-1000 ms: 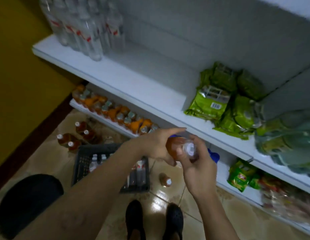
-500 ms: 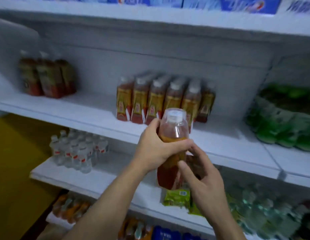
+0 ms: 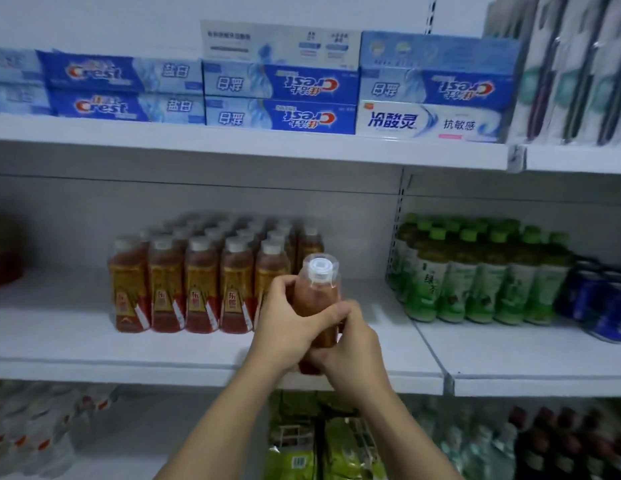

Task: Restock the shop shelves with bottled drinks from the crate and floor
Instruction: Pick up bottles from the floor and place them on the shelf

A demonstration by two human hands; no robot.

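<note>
I hold a bottle of reddish-brown tea (image 3: 317, 292) with a white cap upright in front of the middle shelf (image 3: 198, 344). My left hand (image 3: 288, 323) wraps its body from the left. My right hand (image 3: 350, 341) grips its lower part from the right and below. Just behind and to the left stands a block of several matching tea bottles (image 3: 201, 282) with yellow and red labels. The bottle I hold hangs at the right end of that block, above the shelf's front part. The crate and floor are out of view.
Green tea bottles (image 3: 475, 275) and blue cans (image 3: 603, 303) fill the shelf to the right. Toothpaste boxes (image 3: 278, 84) line the top shelf. Below are water bottles (image 3: 35, 431), green snack packs (image 3: 302, 445) and dark bottles (image 3: 562, 441). Bare shelf lies left of the tea block.
The view rose from the floor and crate up to the middle shelf. Both hands lifted the tea bottle from low down, turned it upright and brought it close to the matching bottles.
</note>
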